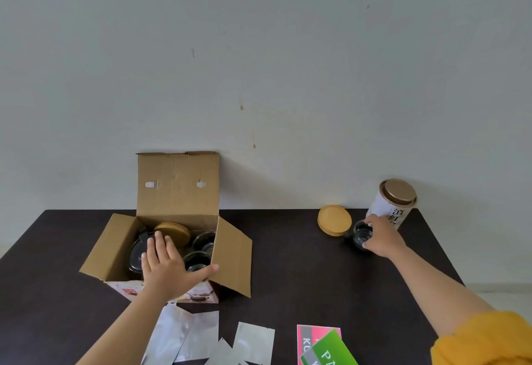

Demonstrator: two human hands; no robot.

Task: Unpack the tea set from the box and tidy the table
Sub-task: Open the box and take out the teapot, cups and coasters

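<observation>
Dark table (pixel 288 272) set against pale wall (pixel 259 62). Nearest edge: silver foil packets (pixel 201 336), pink and green cards (pixel 322 344), yellow sleeve (pixel 489 338) at right. Mid-table, left: cardboard box (pixel 172 238), flaps open, containing glass teapot (pixel 136 252), bamboo lid (pixel 172 232) and glass cups (pixel 204 241). Left hand (pixel 167 266) flat over box opening, fingers straight, gripping nothing. Mid-table, right: right hand (pixel 383 238) curled round small glass cup (pixel 361 235) resting on table. Farther back: second bamboo lid (pixel 334 219) just beside cup; white tea canister (pixel 391 203), bronze-topped, near wall.
</observation>
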